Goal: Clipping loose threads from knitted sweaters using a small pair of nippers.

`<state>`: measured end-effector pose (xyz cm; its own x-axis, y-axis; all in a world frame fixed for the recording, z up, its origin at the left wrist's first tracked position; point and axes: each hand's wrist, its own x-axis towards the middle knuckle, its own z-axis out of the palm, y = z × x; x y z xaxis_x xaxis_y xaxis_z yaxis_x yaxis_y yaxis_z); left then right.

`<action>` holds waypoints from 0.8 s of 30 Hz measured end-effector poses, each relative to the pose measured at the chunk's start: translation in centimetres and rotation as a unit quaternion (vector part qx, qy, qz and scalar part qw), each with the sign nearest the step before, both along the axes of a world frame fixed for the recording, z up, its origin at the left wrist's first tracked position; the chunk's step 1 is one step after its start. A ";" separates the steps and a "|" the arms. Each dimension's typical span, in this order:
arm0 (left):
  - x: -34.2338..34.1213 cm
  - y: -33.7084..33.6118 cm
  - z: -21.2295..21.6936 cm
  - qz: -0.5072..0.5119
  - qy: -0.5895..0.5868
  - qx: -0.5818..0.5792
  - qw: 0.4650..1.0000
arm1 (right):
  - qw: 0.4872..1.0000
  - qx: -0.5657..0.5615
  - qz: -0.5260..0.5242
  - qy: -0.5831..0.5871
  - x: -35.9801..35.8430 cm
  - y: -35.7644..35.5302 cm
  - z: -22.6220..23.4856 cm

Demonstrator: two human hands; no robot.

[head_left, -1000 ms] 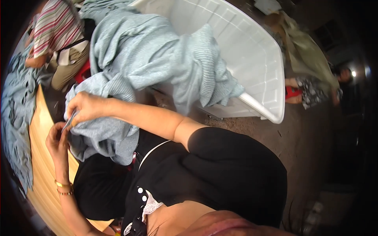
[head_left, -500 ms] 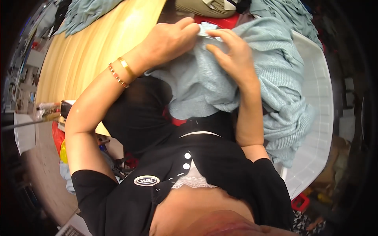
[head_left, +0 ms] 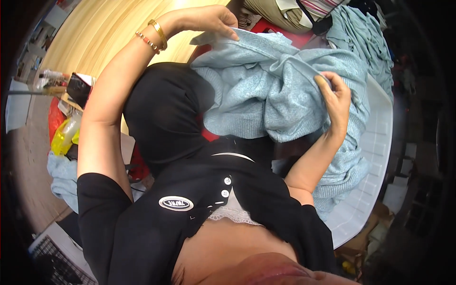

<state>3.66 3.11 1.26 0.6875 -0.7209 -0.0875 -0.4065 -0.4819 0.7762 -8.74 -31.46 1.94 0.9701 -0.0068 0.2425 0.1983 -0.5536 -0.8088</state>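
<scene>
A light blue knitted sweater (head_left: 242, 88) spreads over my lap, its ribbed hem hanging toward me. At its upper left, my left hand (head_left: 221, 21) pinches the edge between thumb and fingers. Farther right, my right hand (head_left: 336, 97) is closed on a fold of the same knit, thumb on top. A stretched seam runs between the two hands. The tips of some fingers are tucked behind the fabric.
A white plastic tub (head_left: 375, 137) stands at my right, with more blue knit over its edge. Another blue-green garment (head_left: 361, 42) lies beyond it. A wooden tabletop (head_left: 104, 42) is at the upper left. Yellow and red plastic bags (head_left: 64, 135) sit at my left.
My hands were close together at the sweater's top edge. They have moved apart, the right one to the right and toward me, and the fabric is stretched wider between them.
</scene>
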 end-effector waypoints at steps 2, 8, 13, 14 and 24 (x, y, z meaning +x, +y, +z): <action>0.2 0.3 -0.1 -0.001 0.011 -0.026 1.000 | 0.999 -0.027 0.008 0.046 -0.9 -0.5 0.3; -1.7 1.1 2.5 0.047 0.121 -0.036 0.991 | 0.993 0.022 0.017 0.114 -2.0 -2.1 -0.4; -2.1 1.1 3.2 0.097 0.195 -0.068 0.974 | 0.995 -0.018 -0.078 -0.057 -2.3 -1.8 -0.1; -2.4 1.1 3.5 0.087 0.198 -0.093 0.972 | 0.990 -0.006 -0.106 -0.092 -2.3 -1.9 -0.2; -2.4 -1.1 4.8 0.064 0.309 -0.253 0.915 | 0.904 -0.217 0.022 -0.367 -3.2 4.9 4.6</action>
